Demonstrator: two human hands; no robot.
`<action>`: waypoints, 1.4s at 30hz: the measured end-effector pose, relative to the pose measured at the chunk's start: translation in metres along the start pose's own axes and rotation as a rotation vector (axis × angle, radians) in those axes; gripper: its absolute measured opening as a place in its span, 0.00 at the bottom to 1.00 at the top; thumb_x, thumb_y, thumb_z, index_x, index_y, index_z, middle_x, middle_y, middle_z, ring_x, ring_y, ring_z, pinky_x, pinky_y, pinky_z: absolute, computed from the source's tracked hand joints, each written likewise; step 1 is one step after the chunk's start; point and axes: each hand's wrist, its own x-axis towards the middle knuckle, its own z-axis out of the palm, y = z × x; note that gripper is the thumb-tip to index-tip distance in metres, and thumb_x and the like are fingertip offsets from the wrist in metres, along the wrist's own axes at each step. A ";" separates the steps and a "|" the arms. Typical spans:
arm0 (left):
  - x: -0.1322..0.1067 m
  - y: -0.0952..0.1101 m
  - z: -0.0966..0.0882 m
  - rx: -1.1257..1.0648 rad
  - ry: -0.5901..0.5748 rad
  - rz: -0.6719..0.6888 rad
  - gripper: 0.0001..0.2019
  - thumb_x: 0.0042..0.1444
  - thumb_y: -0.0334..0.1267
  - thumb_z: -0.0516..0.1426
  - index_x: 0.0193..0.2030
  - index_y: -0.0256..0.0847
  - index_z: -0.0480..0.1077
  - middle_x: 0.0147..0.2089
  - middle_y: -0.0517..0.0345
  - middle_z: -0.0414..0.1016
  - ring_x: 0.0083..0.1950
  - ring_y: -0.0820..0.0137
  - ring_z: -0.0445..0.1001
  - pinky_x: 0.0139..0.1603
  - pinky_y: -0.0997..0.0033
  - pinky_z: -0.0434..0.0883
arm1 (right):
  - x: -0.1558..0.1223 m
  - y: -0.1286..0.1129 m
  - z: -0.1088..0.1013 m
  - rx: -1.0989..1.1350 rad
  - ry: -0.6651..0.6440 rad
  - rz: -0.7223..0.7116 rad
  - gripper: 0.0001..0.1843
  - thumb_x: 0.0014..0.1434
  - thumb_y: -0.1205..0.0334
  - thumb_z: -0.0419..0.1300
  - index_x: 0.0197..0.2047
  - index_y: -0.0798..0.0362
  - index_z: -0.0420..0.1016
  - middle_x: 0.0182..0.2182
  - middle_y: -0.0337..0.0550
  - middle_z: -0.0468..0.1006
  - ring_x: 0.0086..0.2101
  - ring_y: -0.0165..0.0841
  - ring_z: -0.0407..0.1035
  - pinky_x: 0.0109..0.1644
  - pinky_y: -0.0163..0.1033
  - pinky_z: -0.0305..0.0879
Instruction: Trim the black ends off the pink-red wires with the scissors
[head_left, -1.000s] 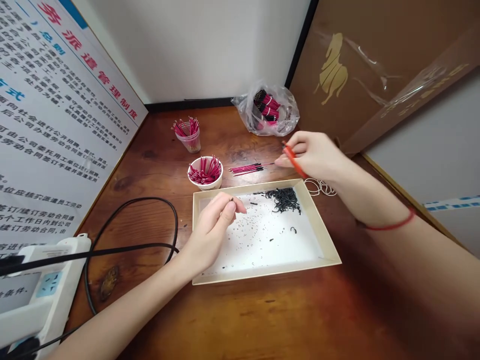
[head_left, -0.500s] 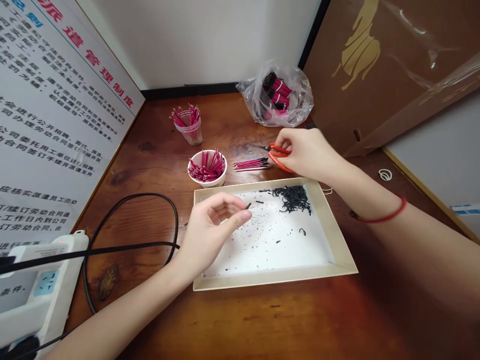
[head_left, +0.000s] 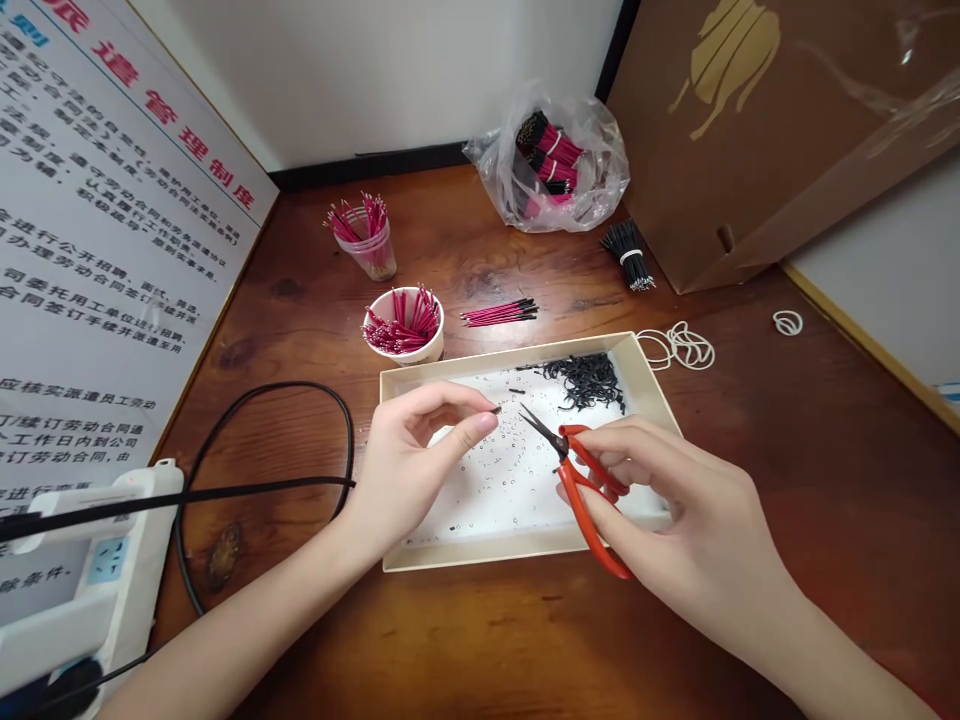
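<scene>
My left hand (head_left: 416,465) pinches a short black wire piece (head_left: 496,409) between thumb and forefinger, above the tray's left part. My right hand (head_left: 675,500) holds small red-handled scissors (head_left: 581,490), their thin steel blades (head_left: 536,425) pointing up-left toward that piece and apart from it. Both hands are over a cream tray (head_left: 480,558) lined with white paper (head_left: 517,490). Tiny metal rings (head_left: 495,460) lie scattered on the paper. Near the tray's back right corner sits a heap of black wire pieces (head_left: 583,382).
Behind the tray are a white cup of red wires (head_left: 403,325), a clear cup of wires (head_left: 369,245), loose red wires (head_left: 499,314), a plastic bag of bundles (head_left: 555,160) and a black wire bundle (head_left: 627,254). Rubber bands (head_left: 679,346), a black cable (head_left: 277,400) and a power strip (head_left: 97,560) lie nearby.
My right hand has moved from behind the tray to over its front right, with the scissors now gripped and pointing toward the left hand. My left hand has closed on the black piece.
</scene>
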 end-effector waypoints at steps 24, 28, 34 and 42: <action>-0.001 0.001 0.001 0.009 -0.011 0.034 0.06 0.49 0.26 0.67 0.29 0.41 0.79 0.30 0.64 0.81 0.33 0.80 0.78 0.36 0.88 0.75 | -0.002 -0.001 0.005 0.015 0.020 0.034 0.06 0.57 0.72 0.63 0.37 0.52 0.76 0.24 0.35 0.72 0.24 0.25 0.63 0.26 0.32 0.65; -0.002 0.001 0.001 0.010 -0.014 0.037 0.06 0.49 0.27 0.67 0.29 0.41 0.79 0.30 0.64 0.82 0.33 0.79 0.78 0.36 0.86 0.75 | -0.002 -0.002 0.004 0.035 0.005 0.049 0.06 0.58 0.72 0.62 0.37 0.52 0.77 0.24 0.36 0.73 0.24 0.26 0.64 0.25 0.32 0.66; -0.001 0.001 0.001 0.022 -0.010 0.037 0.05 0.48 0.28 0.68 0.28 0.41 0.79 0.30 0.62 0.82 0.33 0.76 0.79 0.36 0.82 0.76 | -0.001 -0.001 0.005 0.034 0.008 0.033 0.05 0.59 0.70 0.61 0.36 0.52 0.77 0.26 0.39 0.77 0.24 0.27 0.66 0.25 0.33 0.67; -0.002 0.002 0.000 0.079 -0.001 0.021 0.03 0.49 0.30 0.67 0.28 0.40 0.79 0.30 0.58 0.82 0.34 0.70 0.79 0.37 0.73 0.78 | -0.002 -0.002 0.004 -0.037 0.027 -0.004 0.03 0.61 0.69 0.62 0.36 0.51 0.75 0.24 0.37 0.74 0.22 0.27 0.64 0.24 0.34 0.65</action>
